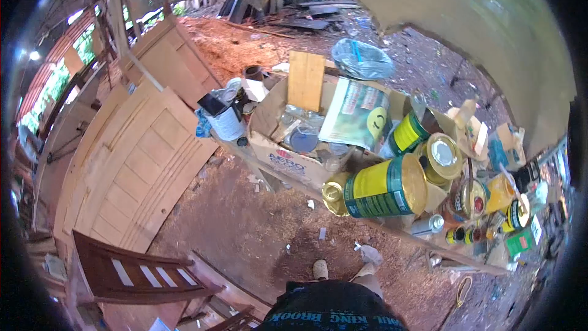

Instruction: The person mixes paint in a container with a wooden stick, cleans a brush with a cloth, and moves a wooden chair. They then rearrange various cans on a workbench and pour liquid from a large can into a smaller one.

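Observation:
Neither of my hands shows in the head view; only my dark shirt (pixel 331 306) and my feet are visible at the bottom. In front of me stands a cluttered bench. A large yellow and green can (pixel 380 187) lies on its side there, beside a gold-lidded can (pixel 441 154) and a small gold tin (pixel 334 194). An open cardboard box (pixel 288 162) holds a plastic bag, a round lid and a printed sheet (pixel 355 113). A wooden board (pixel 306 79) stands upright at its back edge.
Pale wooden door panels (pixel 138 159) lean at the left, and a dark reddish-brown wooden piece (pixel 138 273) stands at lower left. A white bucket (pixel 226 124) sits at the bench's left end. Several smaller cans and bottles crowd the right. Orange sawdust (pixel 229 43) lies behind.

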### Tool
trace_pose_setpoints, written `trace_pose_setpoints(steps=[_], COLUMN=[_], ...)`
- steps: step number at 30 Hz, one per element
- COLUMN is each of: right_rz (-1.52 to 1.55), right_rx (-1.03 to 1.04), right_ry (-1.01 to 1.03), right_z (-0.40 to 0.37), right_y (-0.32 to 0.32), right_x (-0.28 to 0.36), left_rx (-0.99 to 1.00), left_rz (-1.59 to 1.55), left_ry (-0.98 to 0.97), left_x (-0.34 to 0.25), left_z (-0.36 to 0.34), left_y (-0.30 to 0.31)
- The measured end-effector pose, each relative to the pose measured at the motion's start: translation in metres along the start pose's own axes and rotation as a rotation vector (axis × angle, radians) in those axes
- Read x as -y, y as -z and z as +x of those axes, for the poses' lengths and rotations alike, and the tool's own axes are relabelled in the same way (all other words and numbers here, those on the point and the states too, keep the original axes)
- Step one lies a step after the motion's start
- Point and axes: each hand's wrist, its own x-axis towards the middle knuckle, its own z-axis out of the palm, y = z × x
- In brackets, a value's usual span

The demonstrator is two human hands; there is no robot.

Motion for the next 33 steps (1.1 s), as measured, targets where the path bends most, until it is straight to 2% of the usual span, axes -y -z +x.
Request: trace_pose_setpoints(steps=[9,11,12,15,18,21,24,25,27,28,29,30,31,33], right_rz=[0.271,0.201,0.026,-0.248,-0.432,-0.597,-1.321,-0.757,-1.162,-1.397,-1.39,-1.383,-1.434,-1.531], right_rx=[0.239,0.274,0.286,0.273,0.357,0.162,0.078,0.192,0.039,-0.034,-0.069,-0.105,-0.174,-0.329], right_ry=[-0.098,-0.073,-0.007,0.067,0.525,0.205,0.626,0.317,0.5,0.623,0.683,0.743,0.8,0.903], right_z=[-0.006,-0.008,-0.02,-0.038,-0.033,-0.012,-0.013,0.073,0.063,0.056,0.054,0.055,0.092,0.161], right_y=[-0.03,-0.022,-0.009,0.016,0.03,0.03,0.05,0.035,0.053,0.07,0.087,0.104,0.115,0.135], right_x=[-0.051,-0.059,-0.059,-0.071,-0.106,-0.118,-0.12,-0.188,-0.169,-0.151,-0.143,-0.138,-0.155,-0.187], left_rx=[-0.034,-0.046,-0.056,-0.083,-0.116,-0.165,-0.228,-0.25,-0.263,-0.196,-0.129,-0.182,-0.185,-0.228], left_rz=[0.089,0.097,0.096,0.107,0.126,0.143,0.185,0.231,0.406,0.512,0.615,-0.093,0.037,0.115], left_ry=[-0.143,-0.163,-0.168,-0.179,-0.167,-0.134,-0.142,-0.179,-0.264,-0.276,-0.296,-0.039,-0.456,-0.401], left_x=[-0.072,-0.083,-0.087,-0.092,-0.084,-0.066,-0.029,-0.013,0.013,0.001,-0.026,-0.064,-0.084,-0.092], left_z=[0.017,0.013,0.01,-0.004,-0.021,-0.044,-0.069,-0.08,-0.086,-0.082,-0.09,-0.111,-0.13,-0.146], left_y=[-0.006,-0.014,-0.019,-0.036,-0.058,-0.08,-0.099,-0.101,-0.099,-0.093,-0.084,-0.09,-0.084,-0.087])
